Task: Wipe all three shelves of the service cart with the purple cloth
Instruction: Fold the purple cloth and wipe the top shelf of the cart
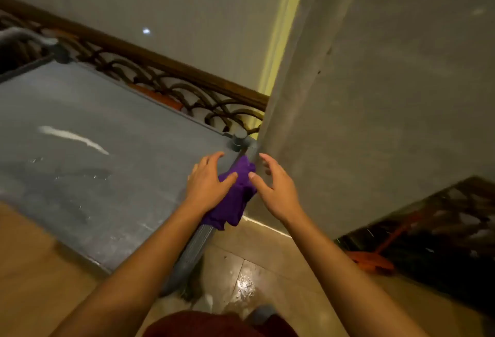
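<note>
The grey top shelf of the service cart [101,133] fills the left of the view, streaked with pale marks. The purple cloth [235,197] hangs bunched over the cart's handle bar [198,240] at the near right corner. My left hand [207,184] rests on the cloth at the shelf's edge, thumb pressed into the fabric. My right hand [276,189] hovers just right of the cloth with fingers spread and curled, holding nothing. The lower shelves are hidden under the top one.
A grey wall or pillar [375,95] stands tight against the cart's right corner. A wooden railing with dark iron scrollwork [166,79] runs behind the cart. Beige floor tiles [267,269] lie below, with an orange tool [375,259] at the right.
</note>
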`<state>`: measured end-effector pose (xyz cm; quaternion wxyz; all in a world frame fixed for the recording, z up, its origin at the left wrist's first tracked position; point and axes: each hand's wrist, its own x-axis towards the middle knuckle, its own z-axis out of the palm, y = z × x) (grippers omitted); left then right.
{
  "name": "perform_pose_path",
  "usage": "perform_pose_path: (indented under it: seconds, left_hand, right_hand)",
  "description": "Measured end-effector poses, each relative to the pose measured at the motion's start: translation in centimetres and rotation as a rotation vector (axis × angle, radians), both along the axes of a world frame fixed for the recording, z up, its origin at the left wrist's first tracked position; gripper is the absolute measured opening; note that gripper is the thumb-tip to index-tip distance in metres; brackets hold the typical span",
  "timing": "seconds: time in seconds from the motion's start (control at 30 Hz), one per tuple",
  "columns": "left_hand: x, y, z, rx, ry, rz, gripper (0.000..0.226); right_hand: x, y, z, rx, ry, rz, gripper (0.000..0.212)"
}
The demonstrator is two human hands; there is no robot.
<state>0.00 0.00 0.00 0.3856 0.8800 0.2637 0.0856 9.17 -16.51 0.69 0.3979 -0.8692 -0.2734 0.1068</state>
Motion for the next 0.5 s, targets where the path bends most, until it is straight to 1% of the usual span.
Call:
perform_pose_path:
  seconds: [0.07, 0.1, 0.17, 0.23, 0.3, 0.33, 0.4, 0.43, 0.5]
  left_hand:
    - [-0.1, -0.1, -1.0, -0.042, 0.07, 0.057, 0.072]
    - [-0.4, -0.6, -1.8, -0.064, 0.083, 0.131, 0.072]
    - [-1.2, -0.8, -2.1, -0.11, 0.115, 0.176, 0.073]
    - [-1.0, -2.9, -2.0, -0.156, 0.109, 0.382, 0.078]
    - [-0.9, -3.3, -1.2, -0.209, 0.118, 0.438, 0.081]
    - [-1.0, -3.6, -1.0, -0.247, 0.133, 0.492, 0.079]
    - [-1.1, -4.7, -0.7, -0.31, 0.176, 0.489, 0.072]
    - [-1.0, -5.4, -0.1, -0.315, 0.189, 0.493, 0.07]
    - [-0.8, -6.1, 0.8, -0.273, 0.184, 0.518, 0.07]
  right_hand:
    - [1.4, 0.2, -1.0, 0.047, 0.194, -0.016, 0.066]
    - [2.4, 0.2, -2.0, 0.043, 0.27, 0.003, 0.065]
    - [3.0, -0.1, -3.4, 0.077, 0.381, -0.061, 0.064]
    - [4.8, 0.3, -4.2, 0.052, 0.486, 0.082, 0.067]
    - [5.5, 0.8, -4.4, 0.054, 0.537, 0.124, 0.079]
    - [5.9, 1.3, -4.5, 0.055, 0.568, 0.201, 0.088]
    - [6.4, 1.3, -4.6, 0.068, 0.68, 0.276, 0.1]
    - [6.9, 1.4, -4.9, 0.092, 0.743, 0.293, 0.099]
    - [7.2, 1.7, -5.1, 0.107, 0.832, 0.327, 0.083]
